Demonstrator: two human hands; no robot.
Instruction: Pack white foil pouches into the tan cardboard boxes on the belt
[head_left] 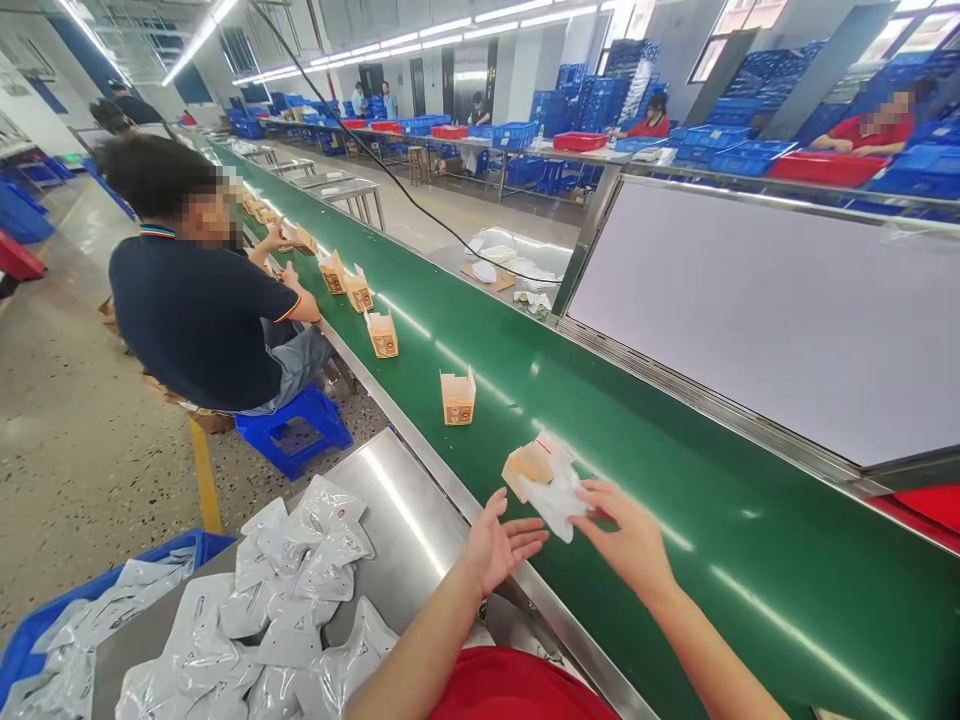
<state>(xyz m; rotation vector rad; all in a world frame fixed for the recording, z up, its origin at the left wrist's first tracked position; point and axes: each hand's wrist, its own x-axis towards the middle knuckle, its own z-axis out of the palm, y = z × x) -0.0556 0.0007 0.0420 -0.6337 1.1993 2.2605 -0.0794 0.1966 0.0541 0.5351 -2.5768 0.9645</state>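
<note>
My right hand (619, 525) pinches a white plastic pouch (555, 505) by its edge, over the green conveyor belt (675, 600). Against the pouch's far side is an open orange-brown carton (525, 465), partly hidden by it; whether the pouch is inside cannot be made out. Palm up and fingers spread, my left hand (501, 545) is at the belt's near edge, just left of the pouch and holding nothing. Farther along the belt stands another open carton (457, 398). Beyond it, several more cartons (382, 335) form a line.
On the steel side table (390, 490) to my left lies a heap of white pouches (300, 570). A blue crate (202, 545) with more pouches is beside it. A co-worker (195, 290) sits on a blue stool (292, 430) along the belt. A pale panel (750, 310) stands across the belt.
</note>
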